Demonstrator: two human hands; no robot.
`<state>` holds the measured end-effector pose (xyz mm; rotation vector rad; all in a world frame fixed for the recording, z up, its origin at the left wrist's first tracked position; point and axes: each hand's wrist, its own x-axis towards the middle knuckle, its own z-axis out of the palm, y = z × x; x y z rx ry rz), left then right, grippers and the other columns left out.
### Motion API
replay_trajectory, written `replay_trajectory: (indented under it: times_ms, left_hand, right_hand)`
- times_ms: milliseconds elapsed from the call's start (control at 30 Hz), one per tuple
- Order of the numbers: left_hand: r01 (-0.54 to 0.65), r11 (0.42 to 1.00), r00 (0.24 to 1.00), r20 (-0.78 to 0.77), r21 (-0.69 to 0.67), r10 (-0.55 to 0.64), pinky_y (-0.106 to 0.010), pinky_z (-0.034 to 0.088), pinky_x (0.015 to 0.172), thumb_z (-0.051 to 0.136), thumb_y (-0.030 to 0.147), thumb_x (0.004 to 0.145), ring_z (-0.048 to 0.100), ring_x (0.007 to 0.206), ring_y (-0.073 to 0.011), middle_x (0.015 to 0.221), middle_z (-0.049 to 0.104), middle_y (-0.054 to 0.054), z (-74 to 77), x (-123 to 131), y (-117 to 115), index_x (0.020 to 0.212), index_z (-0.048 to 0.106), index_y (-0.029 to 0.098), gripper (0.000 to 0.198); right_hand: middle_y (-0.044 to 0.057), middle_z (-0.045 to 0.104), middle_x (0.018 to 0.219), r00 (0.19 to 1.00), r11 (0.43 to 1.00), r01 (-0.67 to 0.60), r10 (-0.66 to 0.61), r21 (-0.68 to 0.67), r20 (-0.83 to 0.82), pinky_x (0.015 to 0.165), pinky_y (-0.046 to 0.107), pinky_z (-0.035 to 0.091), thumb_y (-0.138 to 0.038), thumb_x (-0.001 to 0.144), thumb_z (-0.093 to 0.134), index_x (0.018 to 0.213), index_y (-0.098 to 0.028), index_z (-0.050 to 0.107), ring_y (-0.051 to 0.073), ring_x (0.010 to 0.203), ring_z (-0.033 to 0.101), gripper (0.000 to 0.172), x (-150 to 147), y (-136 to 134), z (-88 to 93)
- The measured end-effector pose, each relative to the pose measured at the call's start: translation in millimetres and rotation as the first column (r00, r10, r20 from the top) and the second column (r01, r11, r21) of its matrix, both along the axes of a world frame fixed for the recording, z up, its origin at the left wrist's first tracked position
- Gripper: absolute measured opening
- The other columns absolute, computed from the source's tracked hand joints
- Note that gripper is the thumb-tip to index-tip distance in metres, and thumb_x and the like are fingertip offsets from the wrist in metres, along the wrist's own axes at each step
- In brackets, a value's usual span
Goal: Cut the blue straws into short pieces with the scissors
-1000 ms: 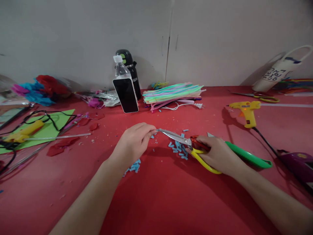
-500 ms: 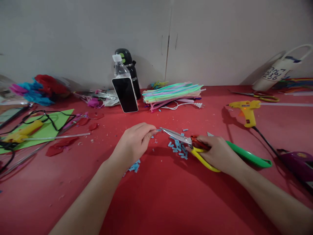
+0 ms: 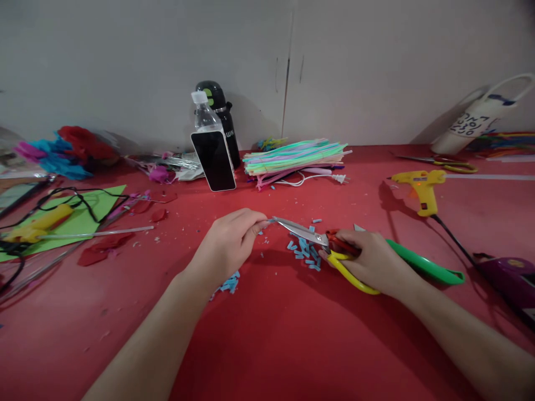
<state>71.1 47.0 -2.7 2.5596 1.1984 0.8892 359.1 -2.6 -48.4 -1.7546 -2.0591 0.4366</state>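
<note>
Between the thumb and fingertips of my left hand (image 3: 228, 239) is a tiny blue piece (image 3: 271, 220), mostly hidden by the fingers. My right hand (image 3: 371, 259) grips scissors (image 3: 303, 230) with red and yellow handles. Their blade tips meet the end of the blue piece, just right of my left fingertips. Under and beside the blades lies a scatter of short blue cut pieces (image 3: 304, 250). A second small heap of blue pieces (image 3: 229, 283) lies partly behind my left wrist.
A phone (image 3: 214, 161) leans on a clear bottle (image 3: 207, 118) at the back. Right of it lies a bundle of pastel pipe cleaners (image 3: 296, 156). A yellow glue gun (image 3: 424, 189) and green-handled tool (image 3: 426, 264) lie right; another glue gun (image 3: 39, 225) lies left.
Both hands stay in nearly the same place. The scissor blades look slightly more closed at the blue piece, and the handles have shifted very little.
</note>
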Motion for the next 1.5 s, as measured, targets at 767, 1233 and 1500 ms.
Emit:
replay_trajectory:
  times_ms: [767, 1233, 1500]
  left_hand:
    - [-0.028, 0.999, 1.000, 0.002, 0.021, 0.028, -0.023, 0.045, 0.071, 0.052, 0.021, 0.099, 0.063, 0.077, -0.0141, 0.085, 0.069, -0.002, -0.7, -0.4, -0.8, 0.097, 0.067, 0.018, 0.016]
    - [-0.043, 0.999, 0.999, -0.003, 0.006, 0.043, -0.024, 0.044, 0.071, 0.053, 0.023, 0.098, 0.063, 0.075, -0.0136, 0.084, 0.069, -0.001, -0.8, -0.5, -1.2, 0.095, 0.066, 0.018, 0.014]
    - [-0.049, 0.999, 0.999, 0.004, -0.002, 0.049, -0.023, 0.044, 0.071, 0.053, 0.024, 0.099, 0.062, 0.075, -0.0135, 0.083, 0.069, -0.001, -0.7, 0.8, -2.6, 0.095, 0.065, 0.019, 0.014]
  right_hand:
    - [-0.006, 0.032, 0.057, 0.999, 1.000, -0.020, 0.021, 0.014, -0.029, 0.052, 0.025, 0.026, -0.034, 0.076, 0.065, 0.063, -0.022, 0.037, 0.012, 0.057, 0.027, 0.033, 0.1, 0.8, 1.2]
    - [-0.005, 0.035, 0.057, 1.000, 1.000, -0.011, 0.012, -0.021, 0.027, 0.053, 0.026, 0.023, -0.038, 0.078, 0.063, 0.064, -0.022, 0.040, 0.013, 0.058, 0.029, 0.031, 0.8, 0.8, 1.6]
    - [-0.005, 0.035, 0.058, 0.999, 1.000, -0.020, 0.020, -0.012, 0.026, 0.054, 0.026, 0.024, -0.034, 0.077, 0.063, 0.064, -0.022, 0.039, 0.012, 0.058, 0.028, 0.030, 1.5, 2.4, 1.4]
